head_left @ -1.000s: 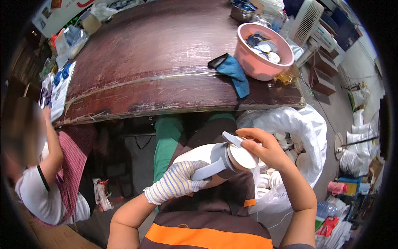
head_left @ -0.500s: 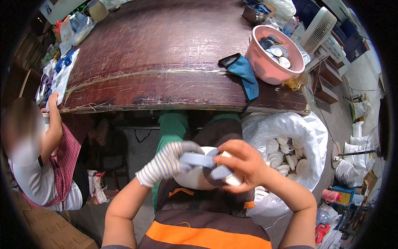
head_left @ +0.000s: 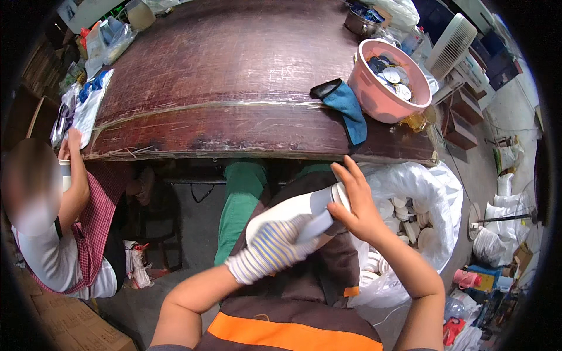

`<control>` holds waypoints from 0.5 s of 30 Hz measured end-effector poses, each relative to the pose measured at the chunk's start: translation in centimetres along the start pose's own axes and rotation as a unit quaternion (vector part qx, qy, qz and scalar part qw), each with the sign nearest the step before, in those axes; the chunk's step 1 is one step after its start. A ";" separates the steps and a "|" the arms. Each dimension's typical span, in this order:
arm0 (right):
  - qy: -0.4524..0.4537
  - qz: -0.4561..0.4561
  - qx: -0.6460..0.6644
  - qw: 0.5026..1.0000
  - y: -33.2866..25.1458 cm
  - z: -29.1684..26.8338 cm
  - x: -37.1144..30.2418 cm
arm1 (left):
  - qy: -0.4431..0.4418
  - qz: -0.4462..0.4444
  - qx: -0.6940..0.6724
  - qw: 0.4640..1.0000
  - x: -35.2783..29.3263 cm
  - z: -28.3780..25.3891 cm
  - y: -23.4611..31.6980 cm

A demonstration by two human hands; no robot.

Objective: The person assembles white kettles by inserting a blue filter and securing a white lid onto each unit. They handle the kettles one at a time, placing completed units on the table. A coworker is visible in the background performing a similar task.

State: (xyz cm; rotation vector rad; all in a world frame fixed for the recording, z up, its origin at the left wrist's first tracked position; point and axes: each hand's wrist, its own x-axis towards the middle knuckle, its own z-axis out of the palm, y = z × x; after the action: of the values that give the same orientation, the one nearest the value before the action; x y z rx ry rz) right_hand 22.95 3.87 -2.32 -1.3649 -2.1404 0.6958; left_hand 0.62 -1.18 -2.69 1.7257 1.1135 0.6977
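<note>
A white bottle-shaped container (head_left: 280,215) with a grey band near its top lies tilted across my lap, its top toward the upper right. My left hand (head_left: 272,251), in a striped knit glove, is wrapped round its lower side, next to a grey handle-like piece (head_left: 315,227); motion blurs the fingertips. At the top end sits a white lid (head_left: 341,197). My bare right hand (head_left: 360,205) is against this lid, thumb on its near side and fingers stretched out apart. Part of the container's lower side is hidden by the glove.
A plastic bag (head_left: 436,181) of white round lids stands at my right. On the wooden table (head_left: 222,70) are a pink tub (head_left: 380,99) of round pieces and a blue cloth item (head_left: 350,111). Another person (head_left: 70,257) sits at left. A fan (head_left: 451,44) stands far right.
The white lid in my right hand has moved up onto the container's top, and those fingers have spread. My left hand has shifted down and right along the container, which is now tilted.
</note>
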 end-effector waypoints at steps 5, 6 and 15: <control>-0.093 -0.228 -0.026 0.969 -2.2 -2.1 0.3 | -0.022 -0.068 -0.150 0.986 2.2 -5.0 -5.3; -0.079 -0.235 0.002 0.969 -2.2 -2.0 0.5 | -0.016 -0.079 -0.160 0.984 2.7 -4.8 -4.9; -0.065 0.179 -0.055 0.980 -0.4 -1.4 0.2 | -0.013 -0.082 0.064 0.995 1.5 -1.4 -0.1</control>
State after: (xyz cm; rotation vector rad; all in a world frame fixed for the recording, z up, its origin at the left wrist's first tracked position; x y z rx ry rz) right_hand 23.53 4.10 -0.96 -1.8383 -2.0778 0.8307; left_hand 0.10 0.73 -2.25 1.7212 1.2882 0.5105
